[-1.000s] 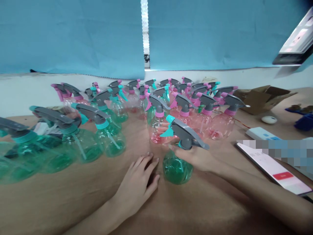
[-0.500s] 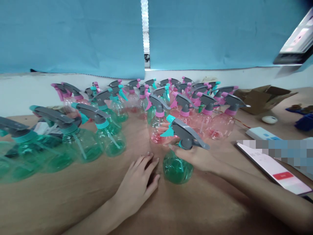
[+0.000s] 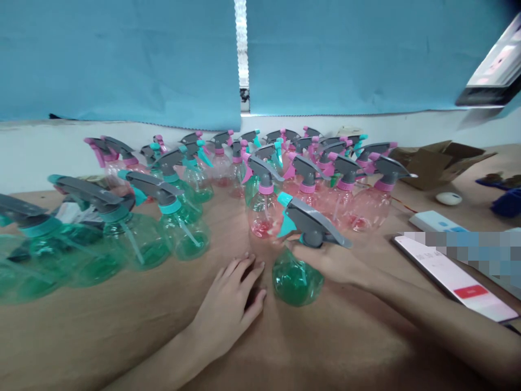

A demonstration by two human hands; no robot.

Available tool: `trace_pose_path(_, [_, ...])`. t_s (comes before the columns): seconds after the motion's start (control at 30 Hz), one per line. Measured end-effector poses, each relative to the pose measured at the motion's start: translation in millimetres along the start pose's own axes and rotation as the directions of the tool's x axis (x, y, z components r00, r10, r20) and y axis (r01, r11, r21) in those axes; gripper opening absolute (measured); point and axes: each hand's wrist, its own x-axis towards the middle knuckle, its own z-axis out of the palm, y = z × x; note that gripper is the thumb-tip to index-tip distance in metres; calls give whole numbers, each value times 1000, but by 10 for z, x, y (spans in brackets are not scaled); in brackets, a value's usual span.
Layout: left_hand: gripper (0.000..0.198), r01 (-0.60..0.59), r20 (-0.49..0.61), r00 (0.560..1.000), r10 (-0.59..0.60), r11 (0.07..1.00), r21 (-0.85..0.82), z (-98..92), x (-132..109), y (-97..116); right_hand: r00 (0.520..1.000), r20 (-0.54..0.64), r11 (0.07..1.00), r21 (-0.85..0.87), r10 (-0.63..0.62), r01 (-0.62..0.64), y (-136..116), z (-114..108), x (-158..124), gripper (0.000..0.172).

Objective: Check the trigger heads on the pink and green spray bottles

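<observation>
My right hand [image 3: 334,263] is wrapped round the neck of a green spray bottle [image 3: 297,279] with a grey trigger head and teal nozzle [image 3: 311,220], standing on the brown table [image 3: 122,326] in front of me. My left hand [image 3: 230,307] lies flat on the table just left of that bottle, fingers stretched out and holding nothing. Behind them stand several pink spray bottles [image 3: 264,209] and, to the left, several green ones [image 3: 179,228].
A phone with a white screen and red button [image 3: 456,279] lies at the right, beside a white box [image 3: 433,221]. Farther back right are an open cardboard box [image 3: 437,160] and a small white oval object [image 3: 448,198]. Blue curtains hang behind the table.
The green bottle in my right hand has tipped and turned a little to the right; my fingers no longer show in front of the trigger. The left hand has stayed put.
</observation>
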Motion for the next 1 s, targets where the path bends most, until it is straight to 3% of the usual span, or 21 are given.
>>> trace_pose_path(0.23, [38, -16, -26, 1000, 16, 1000, -12, 15, -3, -12, 997, 72, 996, 80, 21, -27, -6, -39, 2, 8])
trace_pose_path(0.4, [38, -14, -42, 999, 14, 1000, -4, 34, -5, -18, 1000, 30, 993, 114, 9, -12, 21, 21, 7, 25])
trace_pose_path(0.5, [38, -13, -49, 999, 13, 1000, -4, 34, -4, -18, 999, 22, 996, 78, 48, -49, 40, 42, 9, 29])
trace_pose_path(0.63, [38, -10, -37, 999, 10, 1000, -6, 24, -1, -12, 1000, 19, 993, 115, 12, -14, 31, 50, 24, 34])
trace_pose_path(0.73, [39, -14, -18, 1000, 14, 1000, -2, 17, -1, -8, 999, 44, 988, 157, 8, -15, 17, 59, 33, 34])
trace_pose_path(0.87, [39, -12, -17, 1000, 12, 1000, 1, 10, 2, -6, 994, 51, 986, 131, 94, -100, 32, 72, 33, 29])
trace_pose_path(1.0, [38, -9, -35, 999, 9, 1000, -1, 10, 6, -6, 996, 47, 990, 112, 76, -81, 29, 52, 33, 29])
